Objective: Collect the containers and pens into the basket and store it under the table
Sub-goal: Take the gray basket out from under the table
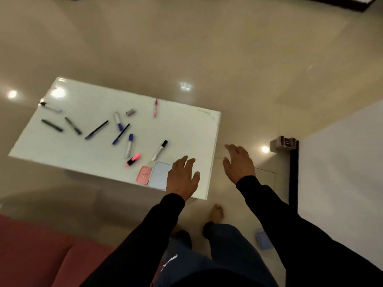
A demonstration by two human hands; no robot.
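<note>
Pens (121, 134) lie scattered flat on the white table; pink container (143, 175) touches pale-blue container (158, 176) at its near edge.

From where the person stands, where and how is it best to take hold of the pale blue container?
Probably by its two long side edges, coming from above. The pale blue container lies flat near the near edge of the table, so nothing can get under it. The pink container lies close against its left side, so slide it right first. The left hand hovers open there.
</note>
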